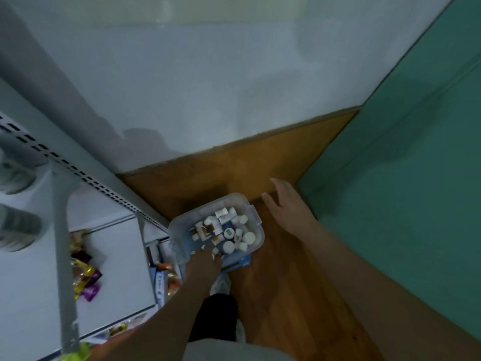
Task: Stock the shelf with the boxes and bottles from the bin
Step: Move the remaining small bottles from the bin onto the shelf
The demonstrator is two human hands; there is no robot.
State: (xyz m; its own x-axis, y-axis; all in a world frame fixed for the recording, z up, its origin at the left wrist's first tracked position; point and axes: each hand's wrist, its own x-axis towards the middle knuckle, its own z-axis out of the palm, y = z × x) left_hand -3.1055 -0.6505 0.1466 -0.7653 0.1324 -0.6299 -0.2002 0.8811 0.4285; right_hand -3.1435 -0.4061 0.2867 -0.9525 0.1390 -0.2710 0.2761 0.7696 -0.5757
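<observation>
Pick-up step: your left hand (204,260) reaches into the bin (256,217), grip hidden; right hand (285,204) hovers spread. Next, lift to the shelf (114,256) at lower left.

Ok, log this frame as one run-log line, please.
stage: picking from bin | left hand: reaching among bottles, grasp unclear | right hand: open, empty | shelf: snack packets present

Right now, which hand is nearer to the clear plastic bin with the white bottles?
The left hand. It reaches into the clear plastic bin at its near edge, among the white bottles. The right hand hovers open beside the bin, apart from it.
</observation>
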